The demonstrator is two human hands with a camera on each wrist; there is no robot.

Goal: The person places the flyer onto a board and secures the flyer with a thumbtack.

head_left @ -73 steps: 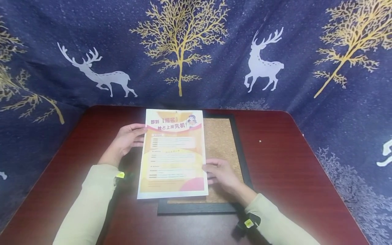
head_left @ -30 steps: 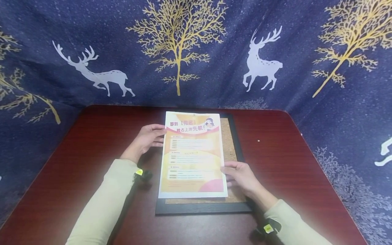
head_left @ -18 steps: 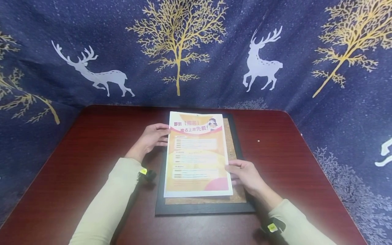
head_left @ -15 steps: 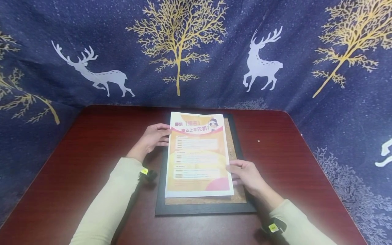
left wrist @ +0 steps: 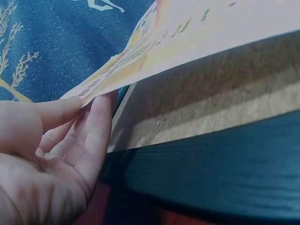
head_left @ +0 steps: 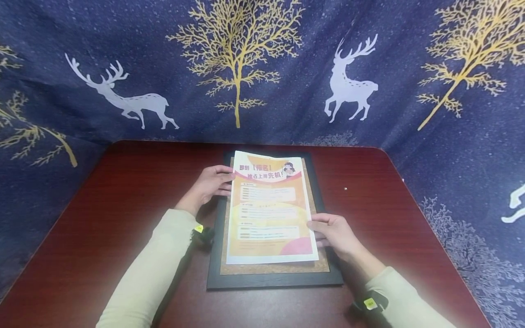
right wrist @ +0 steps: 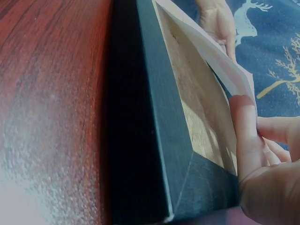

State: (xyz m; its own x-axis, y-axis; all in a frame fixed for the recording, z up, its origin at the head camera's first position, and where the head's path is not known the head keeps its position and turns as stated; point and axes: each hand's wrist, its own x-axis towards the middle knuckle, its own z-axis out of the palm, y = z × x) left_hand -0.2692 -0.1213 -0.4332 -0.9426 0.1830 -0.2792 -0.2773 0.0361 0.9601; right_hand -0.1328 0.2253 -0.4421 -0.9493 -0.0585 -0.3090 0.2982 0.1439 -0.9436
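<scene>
A printed poster sheet (head_left: 268,209), yellow and pink with Chinese text, is held above a cork board (head_left: 275,269) with a black frame (head_left: 275,281). At the sheet's upper left edge my left hand (head_left: 211,184) pinches it between thumb and fingers. My right hand (head_left: 336,234) pinches the lower right edge. Both wrist views show the sheet raised off the cork, with a gap beneath it. Seen from the left wrist, the paper (left wrist: 187,42) bends slightly near the thumb. Most of the cork is hidden under the poster.
The board lies on a dark red wooden table (head_left: 381,218). To its right sits a tiny light-coloured object (head_left: 345,188), too small to identify. A blue cloth (head_left: 287,91) with deer and trees hangs behind the table.
Both hands have carried the poster to the right, from partly off the board's left side to over its middle. Cork now shows along the sheet's left side. Each grip stays the same.
</scene>
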